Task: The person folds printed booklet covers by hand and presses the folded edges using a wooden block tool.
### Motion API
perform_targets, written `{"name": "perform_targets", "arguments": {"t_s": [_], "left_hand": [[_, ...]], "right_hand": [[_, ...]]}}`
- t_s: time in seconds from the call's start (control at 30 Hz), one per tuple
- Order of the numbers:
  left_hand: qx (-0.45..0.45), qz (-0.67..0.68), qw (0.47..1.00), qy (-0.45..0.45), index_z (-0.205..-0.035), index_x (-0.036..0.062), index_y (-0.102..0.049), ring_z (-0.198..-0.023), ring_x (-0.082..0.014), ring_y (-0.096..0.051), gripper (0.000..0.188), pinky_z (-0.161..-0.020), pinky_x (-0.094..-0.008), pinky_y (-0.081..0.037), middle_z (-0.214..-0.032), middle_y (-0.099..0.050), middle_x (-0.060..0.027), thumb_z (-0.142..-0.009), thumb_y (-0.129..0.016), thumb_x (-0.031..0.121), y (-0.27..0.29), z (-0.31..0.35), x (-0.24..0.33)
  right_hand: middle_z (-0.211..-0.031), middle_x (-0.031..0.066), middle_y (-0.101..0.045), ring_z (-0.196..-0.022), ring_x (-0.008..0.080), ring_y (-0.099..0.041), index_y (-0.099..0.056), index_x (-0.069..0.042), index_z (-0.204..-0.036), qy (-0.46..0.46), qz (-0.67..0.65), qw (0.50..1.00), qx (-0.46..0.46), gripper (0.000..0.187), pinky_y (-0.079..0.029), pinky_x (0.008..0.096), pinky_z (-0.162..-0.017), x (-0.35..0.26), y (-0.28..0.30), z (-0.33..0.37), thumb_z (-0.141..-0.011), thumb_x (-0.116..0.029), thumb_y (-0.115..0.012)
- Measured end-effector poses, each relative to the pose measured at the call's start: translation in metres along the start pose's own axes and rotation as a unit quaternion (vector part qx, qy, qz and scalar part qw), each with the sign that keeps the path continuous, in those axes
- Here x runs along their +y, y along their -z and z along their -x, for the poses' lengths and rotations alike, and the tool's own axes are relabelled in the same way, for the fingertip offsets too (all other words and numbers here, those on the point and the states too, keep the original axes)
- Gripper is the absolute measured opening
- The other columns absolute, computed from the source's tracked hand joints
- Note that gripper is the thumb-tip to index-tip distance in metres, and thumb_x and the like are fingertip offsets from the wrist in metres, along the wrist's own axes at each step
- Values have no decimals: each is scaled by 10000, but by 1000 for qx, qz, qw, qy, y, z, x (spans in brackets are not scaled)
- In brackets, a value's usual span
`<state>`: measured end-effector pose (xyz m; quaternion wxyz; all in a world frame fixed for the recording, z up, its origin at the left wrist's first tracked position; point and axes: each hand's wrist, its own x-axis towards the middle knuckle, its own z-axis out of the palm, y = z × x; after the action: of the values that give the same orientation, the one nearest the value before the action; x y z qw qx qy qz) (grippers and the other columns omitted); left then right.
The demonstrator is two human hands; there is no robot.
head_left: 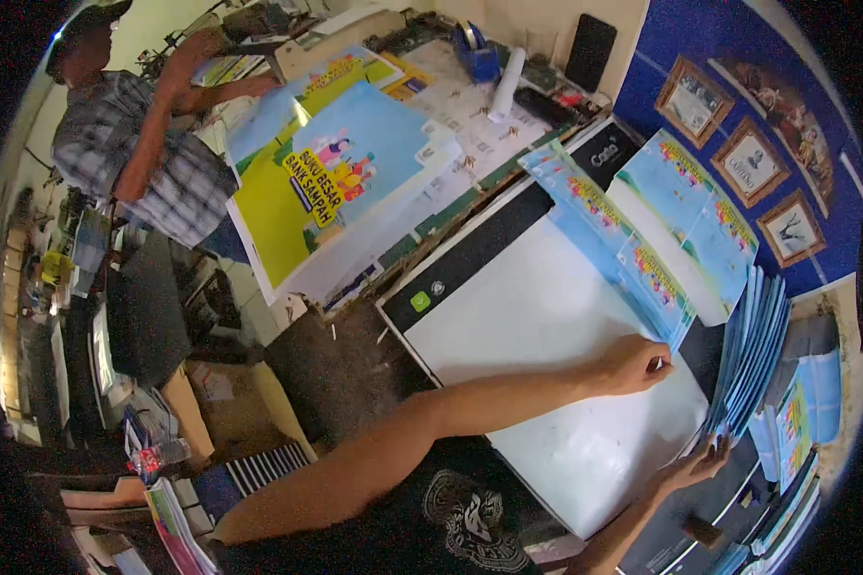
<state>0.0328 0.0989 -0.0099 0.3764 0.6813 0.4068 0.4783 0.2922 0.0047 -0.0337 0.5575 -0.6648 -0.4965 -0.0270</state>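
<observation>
My left hand (635, 366) is closed, thumb and fingers curled together, over the white tabletop (537, 297). It is beside the lower end of a printed blue sheet (633, 259); what the fingers hold, if anything, cannot be made out. My right hand (697, 466) has its fingers partly stretched, their tips at the lower end of a fanned stack of folded blue sheets (753, 345). Another printed blue sheet (690, 216), patterned with colourful figures and yellow lettering, lies at the table's far right, partly over a black strip.
Across a gap, another person in a checked shirt (144, 153) handles large posters (345, 172) on a cluttered table. A blue tape dispenser (477, 53) stands there. Piles of booklets (796, 431) sit at my right, and an open cardboard box (240, 407) is at lower left.
</observation>
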Motion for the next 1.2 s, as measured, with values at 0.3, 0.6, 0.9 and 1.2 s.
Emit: {"name": "perform_targets", "arguments": {"t_s": [0.3, 0.6, 0.9, 1.2], "left_hand": [[-15, 4, 1000, 11, -846, 50, -659, -610, -293, -682, 206, -586, -428, -523, -672, -674, -124, -903, -714, 240, 5, 4, 7], [-22, -15, 1000, 3, -807, 61, -621, -614, -310, -673, 238, -610, -450, -510, -660, -662, -118, -919, -693, 259, 7, 2, 5], [-37, -10, 999, 17, -833, 56, -646, -635, -313, -681, 223, -627, -445, -515, -679, -673, -131, -919, -690, 257, 14, 0, 11], [-18, -24, 1000, -8, -827, 64, -655, -593, -300, -677, 227, -596, -440, -522, -671, -680, -114, -913, -698, 270, 6, -2, 0]], "right_hand": [[-1329, 193, -574, -1223, 290, -535, -556, 59, -1294, -82, -83, 992, -57, 380, -419, 409, -1053, -9, -3, 13, -1025, -209, -561], [-692, 10, -482, -655, 117, -413, -482, -15, -754, -132, -131, 952, -242, 352, -371, 301, -587, -77, -23, 23, -1037, -209, -561], [-648, -14, -411, -608, 104, -343, -456, -21, -715, -129, -135, 949, -252, 406, -286, 297, -555, -78, -30, 24, -1053, -233, -533], [-707, 4, -509, -680, 120, -446, -561, 26, -842, -114, -111, 946, -284, 299, -396, 292, -607, -87, -23, 24, -1044, -194, -539]]}}
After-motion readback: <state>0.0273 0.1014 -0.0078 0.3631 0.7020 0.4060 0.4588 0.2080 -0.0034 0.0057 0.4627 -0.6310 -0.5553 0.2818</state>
